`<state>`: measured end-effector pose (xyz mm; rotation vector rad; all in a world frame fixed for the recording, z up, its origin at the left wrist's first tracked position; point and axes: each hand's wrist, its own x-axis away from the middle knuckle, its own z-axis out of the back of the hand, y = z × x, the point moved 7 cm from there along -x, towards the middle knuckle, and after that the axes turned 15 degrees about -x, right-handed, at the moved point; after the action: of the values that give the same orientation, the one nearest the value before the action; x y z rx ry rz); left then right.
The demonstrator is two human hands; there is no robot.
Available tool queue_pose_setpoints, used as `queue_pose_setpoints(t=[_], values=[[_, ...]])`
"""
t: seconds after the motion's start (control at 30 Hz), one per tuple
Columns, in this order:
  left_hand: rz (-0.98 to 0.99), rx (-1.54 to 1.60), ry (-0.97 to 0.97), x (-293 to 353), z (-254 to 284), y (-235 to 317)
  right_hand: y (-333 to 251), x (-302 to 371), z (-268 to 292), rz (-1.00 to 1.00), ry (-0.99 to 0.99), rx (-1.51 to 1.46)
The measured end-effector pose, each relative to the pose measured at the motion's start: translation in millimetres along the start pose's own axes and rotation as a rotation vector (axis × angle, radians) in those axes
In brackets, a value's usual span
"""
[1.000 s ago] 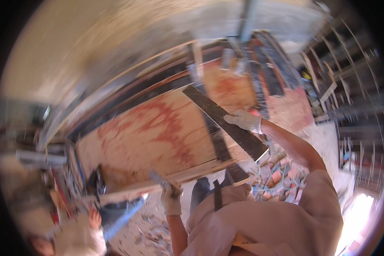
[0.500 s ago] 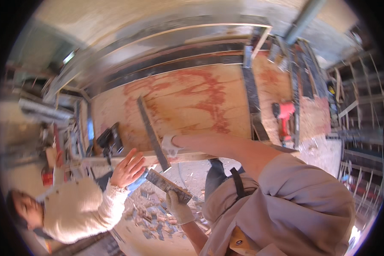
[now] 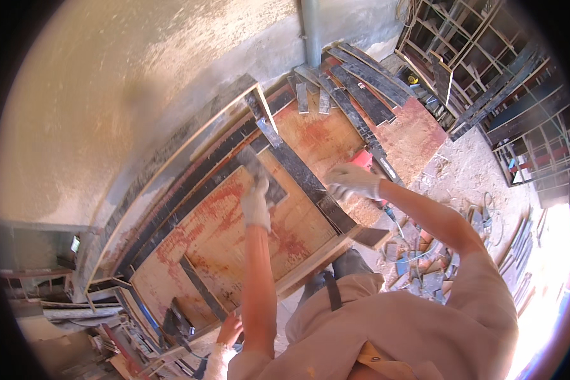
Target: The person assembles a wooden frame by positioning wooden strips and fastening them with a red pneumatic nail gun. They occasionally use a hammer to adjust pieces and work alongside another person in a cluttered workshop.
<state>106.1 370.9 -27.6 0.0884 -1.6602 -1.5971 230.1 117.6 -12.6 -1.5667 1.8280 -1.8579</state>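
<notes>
Nearest: my brown shirt (image 3: 399, 323), bottom of view. Another person's hand (image 3: 230, 329) at the desk's near edge, left of my forearm. My left hand (image 3: 256, 206), gloved, has its fingers closed on a short dark board (image 3: 253, 163), held over the stained desk (image 3: 307, 231); hand and board blurred, exact grip unclear. My right hand (image 3: 354, 182), also gloved, has fingers curled in, just beside the red power tool (image 3: 362, 158); can't tell if they hold anything. Narrow dark strip (image 3: 202, 287) lies on the desk's left part, black tool (image 3: 178, 316) near its lower end. Offcuts (image 3: 434, 278) piled on the floor, right. Farther: dark planks (image 3: 358, 88) stacked loosely, then grey pipe (image 3: 310, 31) upright against the wall (image 3: 190, 82).
</notes>
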Motion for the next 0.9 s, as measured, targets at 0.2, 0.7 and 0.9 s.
queue_pose_setpoints(t=[0.2,0.7,0.9], values=[[-0.113,-0.020,-0.019,-135.7,-42.1,101.4,72.5,-34.9,172.9,-0.009,0.465,0.563],[-0.181,0.130,0.054,-129.1,-64.5,138.3,184.1,-81.6,192.7,-0.177,0.902,0.643],[-0.176,0.051,0.034,-142.9,-63.9,136.5,101.1,-6.2,234.8,0.038,0.776,0.245]])
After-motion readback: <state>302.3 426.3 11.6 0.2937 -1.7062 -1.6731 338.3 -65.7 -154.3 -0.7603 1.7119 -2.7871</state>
